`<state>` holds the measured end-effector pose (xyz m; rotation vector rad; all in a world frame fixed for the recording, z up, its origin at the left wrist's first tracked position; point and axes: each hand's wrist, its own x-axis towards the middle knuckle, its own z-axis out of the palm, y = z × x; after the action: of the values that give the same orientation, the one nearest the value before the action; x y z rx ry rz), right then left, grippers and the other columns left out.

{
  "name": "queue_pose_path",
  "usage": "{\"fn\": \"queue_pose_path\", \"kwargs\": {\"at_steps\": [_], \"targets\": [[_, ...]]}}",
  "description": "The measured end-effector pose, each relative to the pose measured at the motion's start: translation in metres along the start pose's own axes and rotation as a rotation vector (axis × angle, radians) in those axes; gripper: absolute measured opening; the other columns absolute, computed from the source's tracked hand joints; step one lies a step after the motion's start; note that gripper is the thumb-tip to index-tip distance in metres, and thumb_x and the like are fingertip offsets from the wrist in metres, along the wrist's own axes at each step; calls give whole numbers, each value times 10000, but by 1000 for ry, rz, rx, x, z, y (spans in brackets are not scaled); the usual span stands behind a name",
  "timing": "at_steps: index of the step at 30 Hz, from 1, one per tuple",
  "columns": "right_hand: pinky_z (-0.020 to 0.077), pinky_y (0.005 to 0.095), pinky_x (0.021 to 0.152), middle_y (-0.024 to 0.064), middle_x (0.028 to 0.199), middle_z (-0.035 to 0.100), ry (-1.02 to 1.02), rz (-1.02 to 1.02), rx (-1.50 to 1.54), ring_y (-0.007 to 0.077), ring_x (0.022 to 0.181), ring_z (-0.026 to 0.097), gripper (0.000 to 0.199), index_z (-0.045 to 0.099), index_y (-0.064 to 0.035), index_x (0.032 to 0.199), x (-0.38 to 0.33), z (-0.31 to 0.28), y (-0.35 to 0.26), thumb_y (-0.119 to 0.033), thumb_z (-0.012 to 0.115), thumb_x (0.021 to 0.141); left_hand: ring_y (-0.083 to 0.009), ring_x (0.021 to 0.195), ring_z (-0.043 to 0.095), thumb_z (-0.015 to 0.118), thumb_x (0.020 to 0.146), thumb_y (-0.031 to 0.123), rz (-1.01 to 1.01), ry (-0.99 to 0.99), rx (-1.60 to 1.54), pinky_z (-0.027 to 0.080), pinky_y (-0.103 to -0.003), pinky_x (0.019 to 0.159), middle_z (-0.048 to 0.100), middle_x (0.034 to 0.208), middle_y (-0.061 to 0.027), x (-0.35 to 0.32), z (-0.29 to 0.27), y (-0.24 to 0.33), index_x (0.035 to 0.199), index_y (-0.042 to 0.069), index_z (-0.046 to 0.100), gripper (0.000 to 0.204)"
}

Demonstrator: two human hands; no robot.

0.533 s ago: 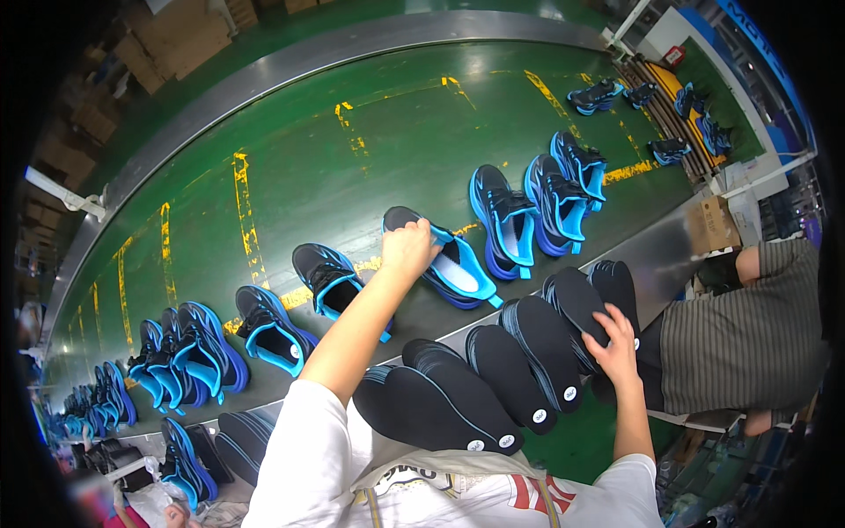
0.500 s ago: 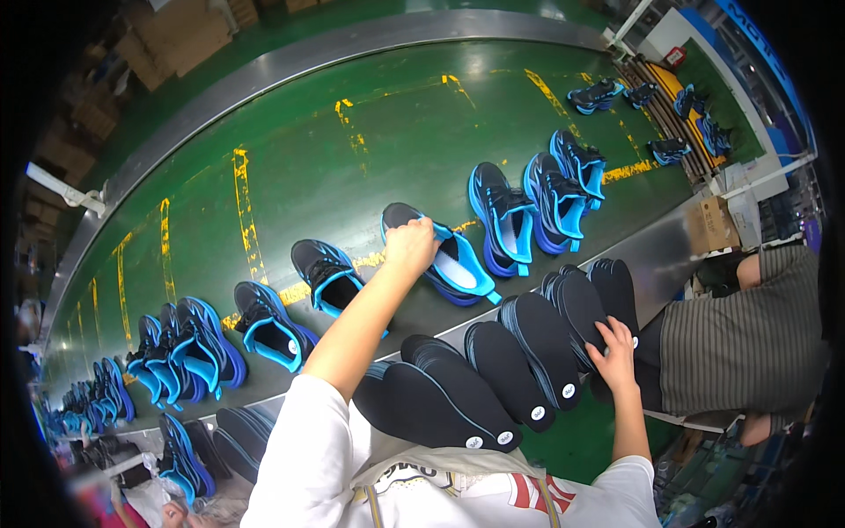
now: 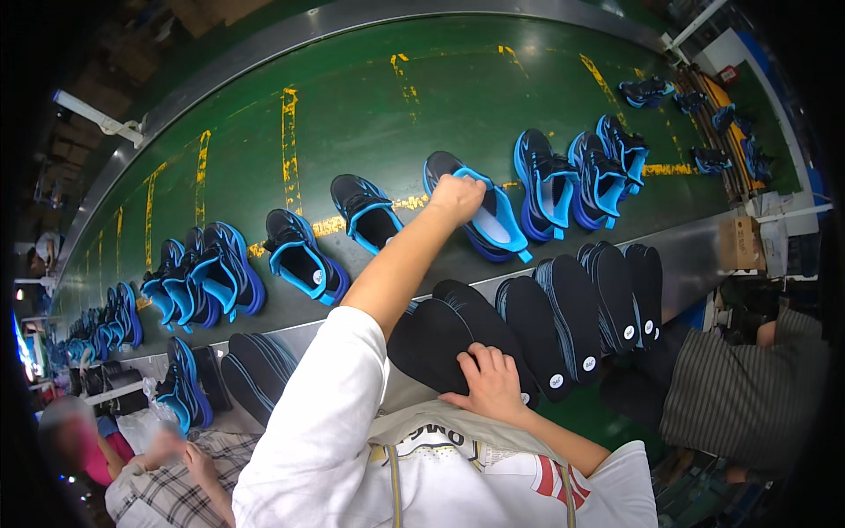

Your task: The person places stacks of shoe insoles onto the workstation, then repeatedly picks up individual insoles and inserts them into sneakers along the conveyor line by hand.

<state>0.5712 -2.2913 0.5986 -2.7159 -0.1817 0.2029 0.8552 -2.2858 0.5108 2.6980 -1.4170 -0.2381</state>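
Observation:
My left hand (image 3: 458,199) is closed on the tongue area of a black and blue sneaker (image 3: 503,223) lying on the green conveyor belt. A pale lining shows inside this shoe; whatever is under my fingers is hidden. Close to my body, my right hand (image 3: 493,384) rests on a black insole (image 3: 431,345) in the nearest stack, its fingers bent and apart. More stacked insoles with white round stickers, such as this insole stack (image 3: 563,304), fan out to the right along the belt's edge. Left of my left hand stands another sneaker (image 3: 370,216).
More sneakers (image 3: 220,273) line the belt to the left, and other sneakers (image 3: 546,185) stand to the right. A metal rail (image 3: 264,48) borders the far side. A person in a striped top (image 3: 731,396) is at the right, another in plaid (image 3: 176,471) at lower left. A cardboard box (image 3: 741,244) stands at right.
My right hand has moved left from the right-hand insole stacks onto the nearest stack. My left hand stays on the same sneaker. The whole view has shifted, with the belt's things appearing further right and higher.

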Motion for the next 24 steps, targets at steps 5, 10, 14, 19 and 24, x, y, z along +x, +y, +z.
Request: {"fn": "queue_pose_path", "kwargs": {"at_steps": [5, 10, 14, 19, 24], "targets": [[343, 343, 699, 117, 978, 451, 22, 213, -15, 259, 890, 439, 578, 510, -61, 975, -23, 6, 9, -406, 715, 559, -323, 714, 592, 445, 778, 136, -32, 75, -220, 469, -417, 619, 592, 789, -168, -16, -6, -5, 865, 3, 490, 165], [391, 335, 774, 151, 956, 422, 214, 196, 409, 282, 880, 450, 517, 445, -5, 924, -26, -22, 23, -184, 752, 549, -365, 733, 573, 451, 781, 153, -127, 186, -432, 465, -444, 648, 578, 829, -208, -24, -16, 1, 832, -18, 492, 184], [406, 342, 801, 184, 1151, 433, 417, 191, 340, 289, 942, 482, 695, 388, 41, 1195, -5, -76, 66, -144, 719, 612, -385, 694, 547, 477, 782, 146, -83, 318, -503, 452, -454, 612, 533, 804, -207, -39, -22, 9, 822, -14, 418, 175], [430, 331, 696, 150, 1025, 578, 497, 58, 92, 259, 752, 527, 125, 619, 17, 764, 28, -113, 110, -23, 650, 649, -291, 666, 544, 500, 754, 90, -92, 545, -840, 444, -340, 576, 497, 733, -145, -45, -24, 24, 744, -19, 450, 120], [443, 341, 680, 92, 933, 610, 332, -94, -109, 236, 721, 518, 82, 565, -3, 616, 72, -113, 130, -70, 581, 660, -353, 556, 523, 548, 806, 261, -484, 438, -1028, 415, -394, 516, 506, 581, -176, -52, -23, 31, 697, -3, 383, 330]]}}
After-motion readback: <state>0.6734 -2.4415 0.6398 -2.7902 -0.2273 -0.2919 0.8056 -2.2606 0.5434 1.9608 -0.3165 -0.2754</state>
